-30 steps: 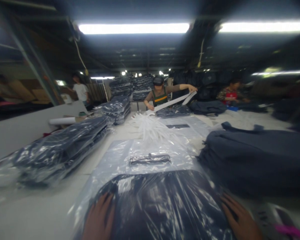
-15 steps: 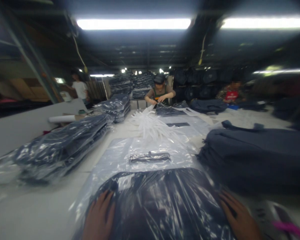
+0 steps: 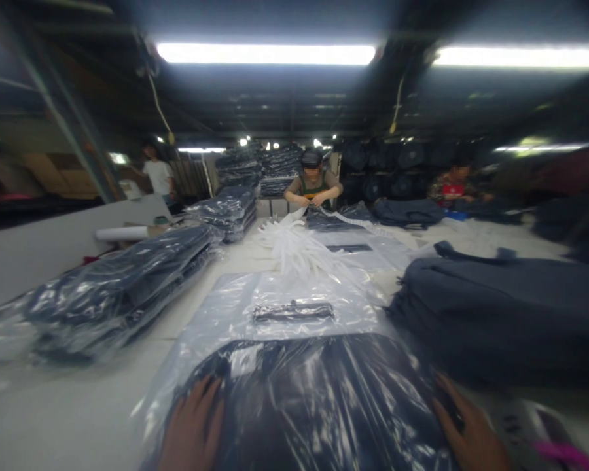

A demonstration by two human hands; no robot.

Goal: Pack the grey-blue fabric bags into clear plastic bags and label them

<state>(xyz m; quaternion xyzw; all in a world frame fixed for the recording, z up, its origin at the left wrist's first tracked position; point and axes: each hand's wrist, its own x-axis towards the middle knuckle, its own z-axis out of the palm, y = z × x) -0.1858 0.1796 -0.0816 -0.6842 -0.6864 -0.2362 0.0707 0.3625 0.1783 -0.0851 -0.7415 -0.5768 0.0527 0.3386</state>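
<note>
A folded dark garment in a clear plastic bag (image 3: pixel 319 399) lies on the table right in front of me. My left hand (image 3: pixel 194 428) lies flat on the bag's left side, fingers stretched forward. On the bag's right edge rests my right hand (image 3: pixel 466 428), fingers spread along the plastic. The bag's empty upper part with a dark strip (image 3: pixel 294 311) extends away from me.
A stack of unbagged dark garments (image 3: pixel 505 307) sits at right, bagged stacks (image 3: pixel 118 288) at left. White strips (image 3: pixel 299 248) lie mid-table. A person across the table (image 3: pixel 313 186) handles a white strip. Others stand far left (image 3: pixel 158 175) and far right (image 3: pixel 451 186).
My hands stay pressed on the bag, barely shifting. The person opposite has lowered their outstretched arm with the white strip and now works it with both hands close together.
</note>
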